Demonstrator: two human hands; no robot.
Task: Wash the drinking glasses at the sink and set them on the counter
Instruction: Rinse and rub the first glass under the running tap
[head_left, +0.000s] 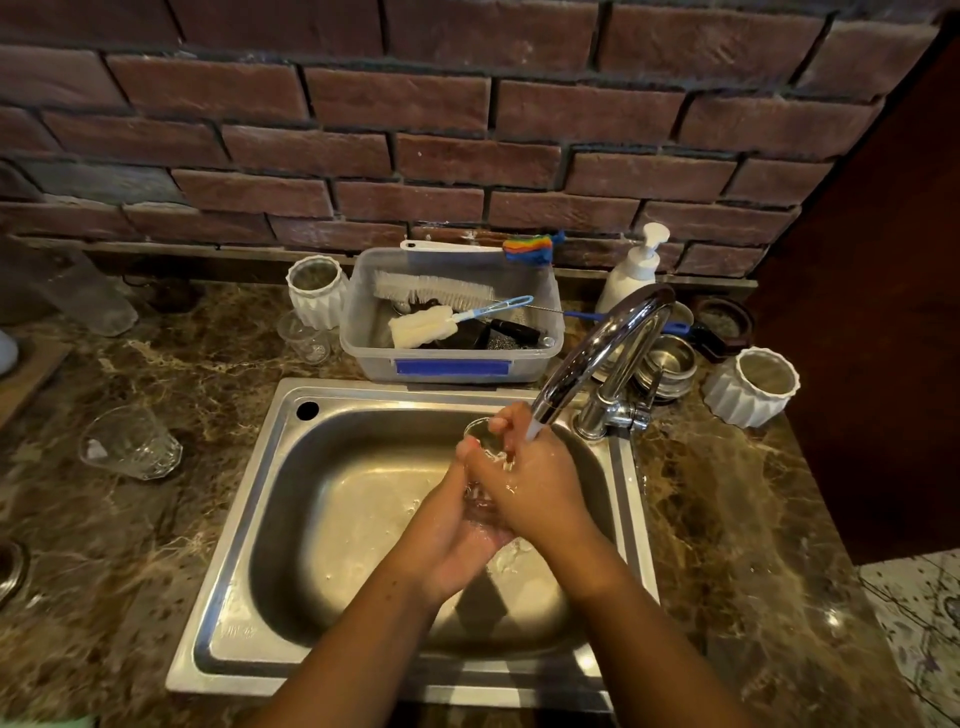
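Note:
Over the steel sink (270, 519) both my hands wrap one small clear drinking glass (480, 434) under the running tap (597, 353). My left hand (457, 535) cups the glass from below and the left. My right hand (535, 483) grips it from the right, fingers over the rim, with water falling on its back. Most of the glass is hidden between the hands. Another clear faceted glass (130, 441) lies tilted on the marble counter (156, 545) left of the sink. A small glass (304, 338) stands upright behind the sink's left corner.
A plastic tub (452, 364) with brushes and a sponge wand sits behind the sink. White ribbed cups (317, 291) (753, 387) stand at each side. A soap pump (636, 265) and steel bowls (670, 364) are behind the tap. A brick wall closes the back.

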